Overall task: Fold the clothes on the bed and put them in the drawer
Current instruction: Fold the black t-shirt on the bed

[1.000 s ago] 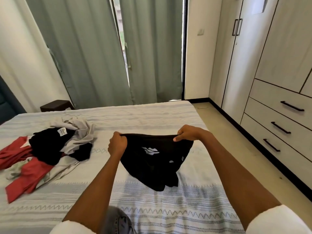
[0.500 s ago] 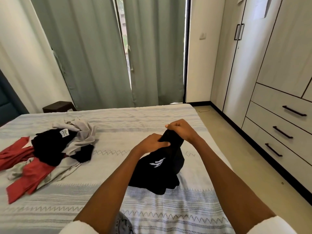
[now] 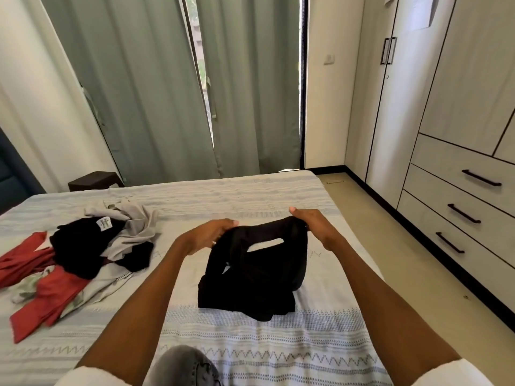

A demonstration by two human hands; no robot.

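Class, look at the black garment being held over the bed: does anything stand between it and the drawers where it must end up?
Nothing visible blocks the way. Both hands, left hand and right hand, hold the black garment over the bed. Bare floor lies between the bed and the drawers, but all three drawers are shut.

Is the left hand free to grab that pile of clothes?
Probably not yet: the left hand is holding the black garment. Otherwise only bare bed separates it from the pile.

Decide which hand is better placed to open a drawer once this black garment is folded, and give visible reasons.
Probably the right hand: the drawers stand on the person's right, beyond the bed edge. The left hand is on the far side of the black garment, nearer the clothes pile.
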